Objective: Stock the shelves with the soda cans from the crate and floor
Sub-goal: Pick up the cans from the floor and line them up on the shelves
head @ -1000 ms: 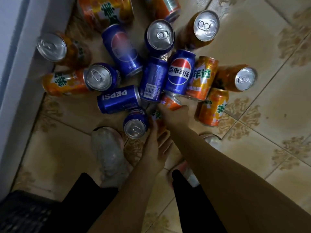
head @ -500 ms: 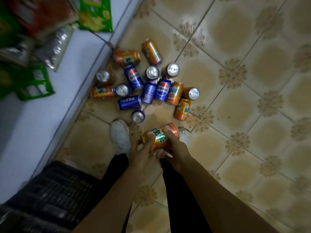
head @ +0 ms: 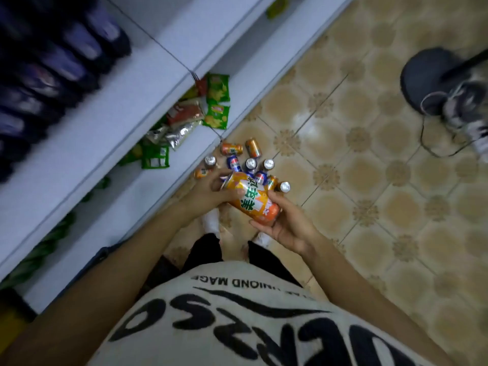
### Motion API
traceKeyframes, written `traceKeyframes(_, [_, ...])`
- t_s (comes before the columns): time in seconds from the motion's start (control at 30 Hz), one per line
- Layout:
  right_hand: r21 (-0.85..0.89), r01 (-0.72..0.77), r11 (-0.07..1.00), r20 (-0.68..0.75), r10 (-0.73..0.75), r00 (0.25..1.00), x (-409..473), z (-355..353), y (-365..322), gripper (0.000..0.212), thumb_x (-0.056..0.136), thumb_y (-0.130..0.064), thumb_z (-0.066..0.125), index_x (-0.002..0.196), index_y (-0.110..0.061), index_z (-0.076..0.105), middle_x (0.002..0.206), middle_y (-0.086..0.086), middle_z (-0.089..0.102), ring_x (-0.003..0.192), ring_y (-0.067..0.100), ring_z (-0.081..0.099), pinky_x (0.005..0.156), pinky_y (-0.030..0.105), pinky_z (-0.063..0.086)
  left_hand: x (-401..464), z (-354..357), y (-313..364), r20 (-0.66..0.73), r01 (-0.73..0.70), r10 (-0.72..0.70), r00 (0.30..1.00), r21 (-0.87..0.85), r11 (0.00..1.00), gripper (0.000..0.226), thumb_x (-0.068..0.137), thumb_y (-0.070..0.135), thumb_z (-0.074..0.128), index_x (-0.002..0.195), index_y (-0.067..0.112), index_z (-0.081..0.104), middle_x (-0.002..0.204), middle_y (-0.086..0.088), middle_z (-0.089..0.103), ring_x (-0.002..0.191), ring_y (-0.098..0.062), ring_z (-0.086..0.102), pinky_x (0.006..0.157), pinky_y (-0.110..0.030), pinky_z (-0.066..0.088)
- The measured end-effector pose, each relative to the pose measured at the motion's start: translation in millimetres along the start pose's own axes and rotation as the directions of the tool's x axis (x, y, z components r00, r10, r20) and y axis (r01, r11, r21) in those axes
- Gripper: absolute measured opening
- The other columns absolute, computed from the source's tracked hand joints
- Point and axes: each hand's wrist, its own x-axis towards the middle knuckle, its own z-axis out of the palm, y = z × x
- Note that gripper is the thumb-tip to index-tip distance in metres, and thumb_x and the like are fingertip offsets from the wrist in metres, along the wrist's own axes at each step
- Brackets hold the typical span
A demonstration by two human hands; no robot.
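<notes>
Top shelf: running up and away to the left of the left hand, it is carrying a blurred row of dark blue packs along its far left side
Lower shelf: sitting just left of the left hand, it is holding green snack bags, a red-and-silver bag and a green carton, all lying above and left of the hands
Left hand: it is curling round the upper end of the orange can, fingers reaching over the rim and the thumb pressing on the side
Orange can: it is lying tilted between the two hands, touching both, with green characters on its label facing up, well above the floor
Right hand: it is cupping the lower end of the same can from beneath, fingers bent around the base
Cans on the floor: a cluster of orange and blue cans is lying just beyond the hands, partly hidden behind the held can; some are standing with silver tops showing, others are lying on their sides
Tiled floor: patterned beige tiles are spreading out to the right of the right hand
Another person's shoe: blurred, it is standing far to the upper right of the right hand, well apart from the cans
</notes>
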Motion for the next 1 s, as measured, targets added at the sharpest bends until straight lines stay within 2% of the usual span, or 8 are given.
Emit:
traceKeyframes(0.13, [0.076,0.093,0.993,0.103,-0.101,0.99,-37.3,23.5,-2.6,0.018,0.076,-0.024,0.066,0.09,-0.015,0.071,0.101,0.012,0.071,0.09,0.027,0.068,0.072,0.04,0.06,-36.1,13.7,30.3,-0.103,-0.159,0.147,0.984,-0.118,0.98,0.028,0.087,0.008,0.063,0.111,0.021,0.054,0.097,0.004,0.064,0.072,0.004,0.067,0.063,-0.018,0.056])
traceKeyframes(0.2, [0.115,0.109,0.987,0.131,-0.123,0.984,-45.5,31.8,-5.0,0.022,0.078,-0.025,0.065,0.096,-0.014,0.069,0.106,0.014,0.07,0.093,0.029,0.068,0.072,0.039,0.06,-44.9,21.6,35.0,-0.144,-0.195,0.167,0.975,-0.204,0.959,0.025,0.086,0.016,0.064,0.107,0.025,0.055,0.099,0.001,0.065,0.077,-0.002,0.067,0.067,-0.021,0.055])
traceKeyframes(0.4, [0.181,0.142,0.973,0.355,-0.199,0.913,-79.4,70.3,-17.6,0.062,0.059,-0.025,0.087,0.114,-0.006,0.066,0.115,0.017,0.067,0.096,0.028,0.069,0.073,0.036,0.06,-70.2,46.5,50.7,-0.24,-0.426,0.354,0.904,-0.42,0.801,0.084,0.056,0.047,0.088,0.123,0.011,0.052,0.12,-0.013,0.065,0.11,-0.029,0.062,0.089,-0.044,0.053])
traceKeyframes(0.47, [0.205,0.158,0.966,0.479,-0.24,0.844,-91.5,89.2,-23.0,0.074,0.052,-0.022,0.092,0.118,-0.003,0.065,0.126,0.02,0.061,0.109,0.031,0.065,0.083,0.04,0.058,-85.0,52.4,73.2,-0.29,-0.509,0.425,0.857,-0.352,0.786,0.089,0.05,0.042,0.09,0.122,0.006,0.052,0.112,-0.012,0.068,0.102,-0.025,0.066,0.079,-0.031,0.055])
traceKeyframes(0.57, [0.191,0.218,0.957,0.604,-0.29,0.742,-112.3,118.2,-32.8,0.09,0.062,-0.023,0.088,0.138,-0.003,0.046,0.137,0.022,0.052,0.125,0.034,0.053,0.098,0.044,0.049,-108.3,51.4,110.8,-0.436,-0.641,0.507,0.743,-0.245,0.728,0.059,0.056,0.026,0.084,0.108,0.008,0.062,0.095,-0.009,0.073,0.088,-0.023,0.071,0.069,-0.027,0.056])
traceKeyframes(0.8, [0.056,0.35,0.935,0.826,-0.24,0.511,-160.5,190.2,-43.8,0.089,0.073,-0.027,0.08,0.145,-0.003,0.034,0.143,0.023,0.045,0.123,0.033,0.053,0.094,0.044,0.051,-173.4,15.1,168.3,-0.531,-0.856,0.724,0.44,-0.005,0.517,0.039,0.057,0.029,0.077,0.089,0.011,0.065,0.08,0.001,0.073,0.074,-0.013,0.069,0.066,-0.026,0.055])
traceKeyframes(0.9, [-0.055,0.402,0.914,0.868,-0.155,0.471,-170.9,222.5,-36.9,0.087,0.072,-0.033,0.081,0.144,-0.008,0.038,0.142,0.02,0.047,0.126,0.032,0.051,0.091,0.042,0.052,-210.9,-10.3,179.6,-0.57,-0.873,0.747,0.344,0.098,0.477,0.04,0.057,0.031,0.077,0.09,0.011,0.065,0.08,0.0,0.073,0.075,-0.014,0.069,0.066,-0.026,0.055])
traceKeyframes(1.0, [-0.242,0.593,0.768,0.874,-0.092,0.476,-181.6,254.4,-33.5,0.088,0.062,-0.045,0.085,0.135,-0.011,0.05,0.128,0.014,0.061,0.116,0.029,0.06,0.09,0.038,0.053,-249.3,-42.0,182.7,-0.594,-0.871,0.76,0.264,0.192,0.452,0.046,0.056,0.032,0.077,0.093,0.01,0.065,0.083,-0.001,0.074,0.077,-0.015,0.071,0.065,-0.025,0.055])
